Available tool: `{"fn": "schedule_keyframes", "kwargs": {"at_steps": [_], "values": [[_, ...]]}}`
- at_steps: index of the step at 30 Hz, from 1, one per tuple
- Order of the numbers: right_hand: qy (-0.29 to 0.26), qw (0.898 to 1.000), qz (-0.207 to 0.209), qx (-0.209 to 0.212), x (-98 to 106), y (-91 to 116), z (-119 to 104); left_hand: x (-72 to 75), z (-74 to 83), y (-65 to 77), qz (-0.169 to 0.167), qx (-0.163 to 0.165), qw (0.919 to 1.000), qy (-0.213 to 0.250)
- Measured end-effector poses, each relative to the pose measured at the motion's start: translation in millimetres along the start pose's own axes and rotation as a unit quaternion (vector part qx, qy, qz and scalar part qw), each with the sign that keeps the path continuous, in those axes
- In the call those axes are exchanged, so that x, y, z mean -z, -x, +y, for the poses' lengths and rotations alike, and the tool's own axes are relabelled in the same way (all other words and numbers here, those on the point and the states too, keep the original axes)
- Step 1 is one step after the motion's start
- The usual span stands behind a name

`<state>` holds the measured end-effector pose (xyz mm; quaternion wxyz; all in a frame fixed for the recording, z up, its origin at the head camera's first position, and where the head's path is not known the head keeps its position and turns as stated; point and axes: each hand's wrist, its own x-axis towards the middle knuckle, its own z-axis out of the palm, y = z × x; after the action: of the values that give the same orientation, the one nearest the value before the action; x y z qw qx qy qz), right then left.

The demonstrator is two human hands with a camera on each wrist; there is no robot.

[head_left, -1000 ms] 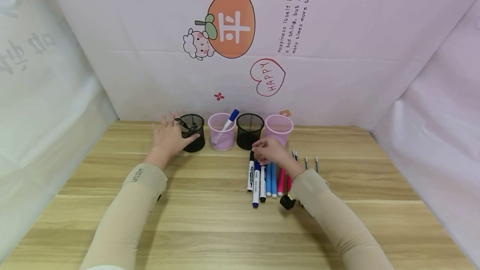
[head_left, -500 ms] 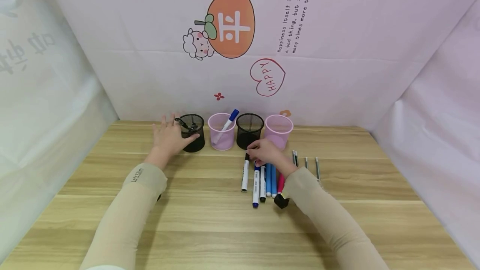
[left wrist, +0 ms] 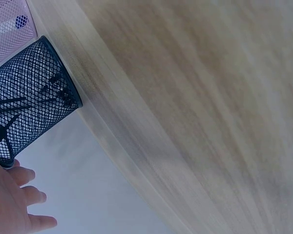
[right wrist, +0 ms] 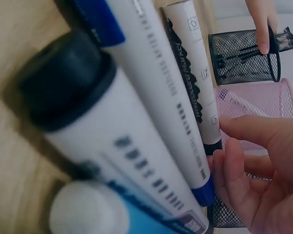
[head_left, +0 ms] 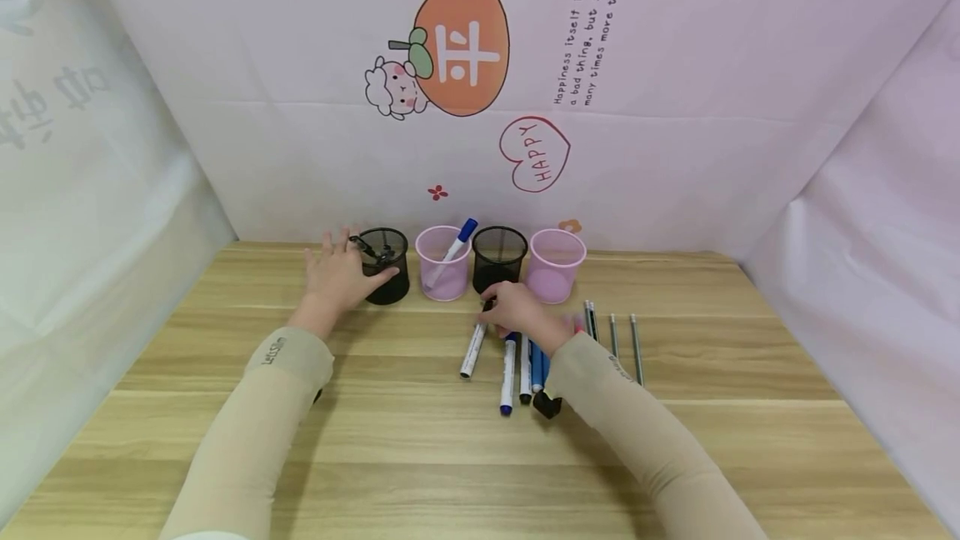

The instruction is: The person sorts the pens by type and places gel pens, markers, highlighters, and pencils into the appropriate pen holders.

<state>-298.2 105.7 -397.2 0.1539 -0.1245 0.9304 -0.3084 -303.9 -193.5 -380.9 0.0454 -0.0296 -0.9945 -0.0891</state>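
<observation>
Head view: the right hand (head_left: 519,308) pinches the black-capped marker (head_left: 473,352) near its cap, the barrel slanting toward seven o'clock, a blue-ended marker (head_left: 507,375) at its four o'clock. The left hand (head_left: 335,276), fingers apart, touches the black mesh cup (head_left: 391,291) between nine and ten o'clock from the right hand. To lift well, a firm pinch should spare the blue-ended marker a knock.

The white whiteboard marker (head_left: 473,351), black-capped with dark printing, slants, capped end farther away. The leftmost black mesh pen cup (head_left: 392,287) stands upright, black objects (head_left: 384,255) inside.
</observation>
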Motion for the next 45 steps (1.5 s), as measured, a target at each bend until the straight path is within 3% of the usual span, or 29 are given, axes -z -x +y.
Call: {"fn": "schedule_keyframes", "kwargs": {"at_steps": [15,30,45], "values": [[-0.046,0.999,-0.024,-0.013,-5.2,-2.1,-13.8,3.3,1.0,3.1,-0.014,0.008,0.9999,0.0],[-0.085,0.995,-0.043,-0.014,-4.8,-6.9,-8.7,3.1,1.7,3.3,-0.017,0.012,0.9998,0.006],[-0.244,0.968,-0.066,-0.016,4.7,-4.0,2.3,1.9,1.4,2.2,-0.022,0.013,0.9996,0.007]]}}
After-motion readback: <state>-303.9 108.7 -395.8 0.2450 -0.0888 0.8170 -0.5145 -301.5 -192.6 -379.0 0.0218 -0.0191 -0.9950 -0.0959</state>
